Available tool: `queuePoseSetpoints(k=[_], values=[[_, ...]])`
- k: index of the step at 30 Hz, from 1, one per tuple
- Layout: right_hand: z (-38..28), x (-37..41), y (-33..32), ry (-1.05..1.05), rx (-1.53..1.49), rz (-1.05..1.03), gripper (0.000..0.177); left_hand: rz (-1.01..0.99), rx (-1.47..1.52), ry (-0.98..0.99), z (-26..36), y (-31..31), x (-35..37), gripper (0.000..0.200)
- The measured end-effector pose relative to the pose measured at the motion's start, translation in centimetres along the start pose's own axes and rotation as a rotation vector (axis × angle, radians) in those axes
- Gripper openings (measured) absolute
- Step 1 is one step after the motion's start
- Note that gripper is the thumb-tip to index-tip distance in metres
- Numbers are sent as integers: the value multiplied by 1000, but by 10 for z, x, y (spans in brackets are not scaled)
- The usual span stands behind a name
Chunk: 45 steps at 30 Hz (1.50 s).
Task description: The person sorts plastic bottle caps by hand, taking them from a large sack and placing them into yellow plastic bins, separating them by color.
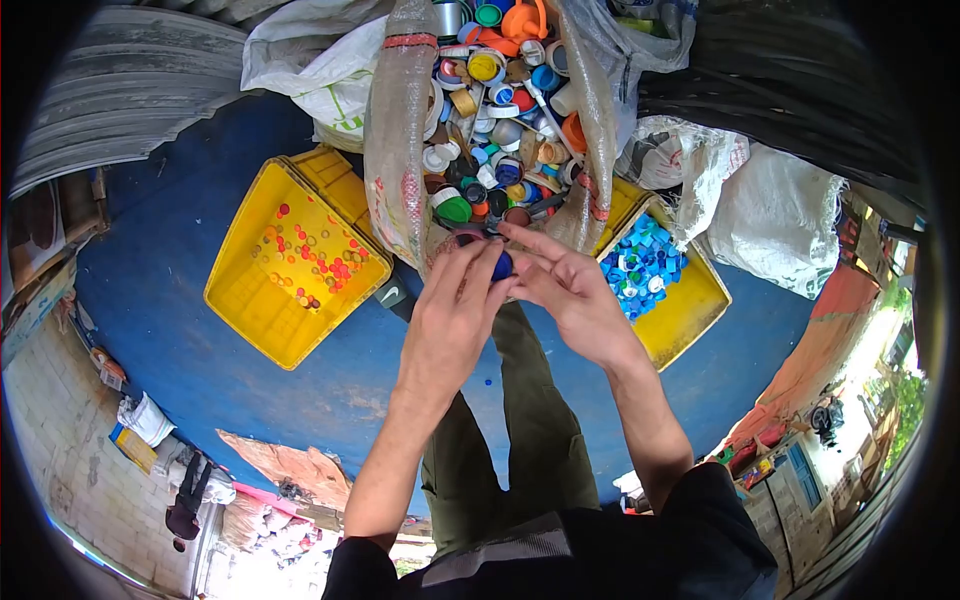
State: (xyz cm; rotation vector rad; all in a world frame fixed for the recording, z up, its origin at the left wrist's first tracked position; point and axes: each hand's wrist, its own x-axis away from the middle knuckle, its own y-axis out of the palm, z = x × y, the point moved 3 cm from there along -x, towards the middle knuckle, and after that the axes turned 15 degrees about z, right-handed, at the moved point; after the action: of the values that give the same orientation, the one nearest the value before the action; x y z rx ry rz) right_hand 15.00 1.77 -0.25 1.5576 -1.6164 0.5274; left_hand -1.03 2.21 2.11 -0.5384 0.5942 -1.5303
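Both hands meet in front of an open sack [393, 150] full of mixed plastic caps [507, 130]. My left hand [455, 305] has its fingers closed around a dark blue cap [503, 266]. My right hand [570, 295] touches the same cap from the right with bent fingers, its index finger stretched over it. Something dark and reddish shows behind the left fingertips, too hidden to name. A yellow crate [245, 310] on the left holds scattered red, orange and yellowish caps [335, 265]. In the yellow crate [700, 315] on the right lie blue caps [645, 262], with a few white and green ones.
White sacks [775, 215] stand at the right, and another white sack [310, 70] is at the upper left. Corrugated metal sheets [130, 85] border the blue floor [160, 300]. A person [187, 505] stands far off at the lower left.
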Motion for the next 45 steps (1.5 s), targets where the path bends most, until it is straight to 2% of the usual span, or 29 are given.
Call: queuePoseSetpoints(k=[4, 7, 8, 10, 13, 16, 19, 22, 25, 28, 31, 34, 35, 38, 40, 42, 45], values=[[-12, -2, -15, 21, -37, -127, 44, 14, 148, -104, -6, -9, 7, 40], [-22, -31, -31, -330, 383, 142, 37, 15, 307, -310, -6, -12, 10, 40], [-29, -41, -30, -490, 659, 237, 34, 14, 368, -399, -5, -12, 11, 39], [-41, -56, -23, -808, 1211, 422, 27, 65, 473, -412, -6, -6, 16, 38], [-15, -96, -28, -764, 1587, 258, 12, 75, 607, -475, -1, 1, 24, 38], [2, -116, -30, -857, 1833, 49, 10, 38, 686, -521, 5, 5, 31, 40], [5, -136, -36, -741, 1927, -24, 10, -5, 720, -515, 5, 5, 40, 43], [7, -142, -32, -790, 2042, -94, 9, 15, 802, -590, 1, 5, 46, 43], [9, -142, -26, -725, 2145, -132, 9, 20, 800, -575, -3, -6, 51, 46], [14, -143, -28, -819, 2143, -183, 7, 56, 833, -636, -9, -14, 62, 53], [0, -125, -30, -863, 2132, -173, 11, 97, 842, -596, -15, -27, 69, 59], [-27, -78, -16, -1164, 1795, 113, 19, 133, 966, -660, -13, -45, 76, 61], [-39, -61, -10, -1099, 1644, 201, 31, 130, 970, -660, -11, -52, 79, 60], [-55, -2, 6, -420, 1099, 417, 36, 137, 959, -646, -4, -83, 98, 56], [-18, 34, -3, -447, 609, 354, 36, 148, 928, -626, 5, -113, 118, 53], [-25, 99, 47, -868, 893, 552, 38, 159, 883, -591, 15, -150, 142, 45], [-3, 74, 24, -796, 549, 815, 44, 148, 899, -623, 31, -196, 179, 42]])
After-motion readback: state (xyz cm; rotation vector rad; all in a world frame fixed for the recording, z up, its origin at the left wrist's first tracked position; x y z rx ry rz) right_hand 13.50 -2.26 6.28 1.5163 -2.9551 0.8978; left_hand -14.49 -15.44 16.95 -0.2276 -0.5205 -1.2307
